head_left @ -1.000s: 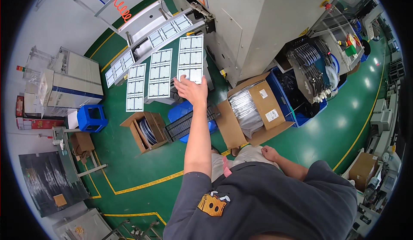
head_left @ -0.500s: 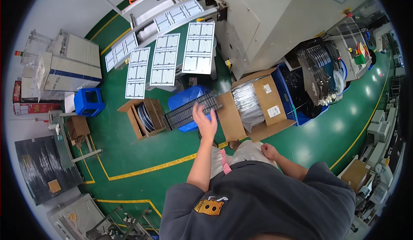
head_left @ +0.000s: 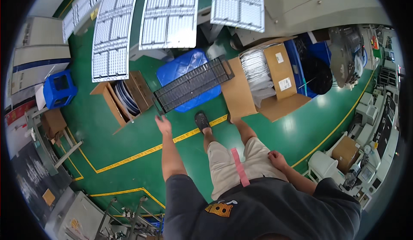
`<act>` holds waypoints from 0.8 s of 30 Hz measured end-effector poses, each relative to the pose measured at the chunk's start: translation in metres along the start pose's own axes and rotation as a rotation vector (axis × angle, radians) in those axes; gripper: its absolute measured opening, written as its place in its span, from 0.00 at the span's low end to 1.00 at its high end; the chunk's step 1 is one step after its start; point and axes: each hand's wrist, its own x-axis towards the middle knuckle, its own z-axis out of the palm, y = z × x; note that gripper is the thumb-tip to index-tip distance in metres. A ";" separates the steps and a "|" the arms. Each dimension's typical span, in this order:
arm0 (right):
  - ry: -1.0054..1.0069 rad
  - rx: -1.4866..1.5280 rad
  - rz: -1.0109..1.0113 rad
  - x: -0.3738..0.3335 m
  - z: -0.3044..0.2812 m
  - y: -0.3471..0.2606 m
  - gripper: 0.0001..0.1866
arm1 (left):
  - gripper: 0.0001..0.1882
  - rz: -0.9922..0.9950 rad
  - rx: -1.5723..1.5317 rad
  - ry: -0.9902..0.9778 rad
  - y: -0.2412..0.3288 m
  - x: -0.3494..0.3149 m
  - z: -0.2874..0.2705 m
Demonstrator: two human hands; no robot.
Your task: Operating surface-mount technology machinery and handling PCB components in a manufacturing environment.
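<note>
A long black slotted rack (head_left: 192,85) lies slantwise across a blue stool-like object (head_left: 185,64) with a quilted top. My left hand (head_left: 163,124) is just off the rack's lower left end, fingers stretched out and apart, with nothing in them. Whether a fingertip touches the rack's end bar is hard to tell. By the leg of my light shorts, my right hand (head_left: 278,159) hangs with its fingers curled in; nothing shows in it.
An open carton (head_left: 140,91) with reels stands left of the rack. Another open carton (head_left: 241,96) with bagged silvery reels is on the right, beside a blue bin (head_left: 297,66). White gridded panels (head_left: 168,16) overhang at the top. A yellow line (head_left: 142,154) crosses the green floor.
My left hand has moved from above the rack to beside its lower left end. The whole view has shifted, bringing my legs and a shoe into sight. My right hand stays at my thigh.
</note>
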 end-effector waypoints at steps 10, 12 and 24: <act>-0.208 0.167 -0.160 -0.065 0.102 -0.037 0.17 | 0.17 -0.154 -0.712 -0.131 0.086 0.018 -0.036; -0.108 0.202 -0.156 -0.080 0.089 -0.027 0.17 | 0.19 -0.023 -0.751 -0.289 0.128 -0.034 -0.041; 0.403 0.613 -0.639 -0.166 -0.099 0.039 0.16 | 0.11 1.354 0.184 -0.244 0.440 -0.498 -0.085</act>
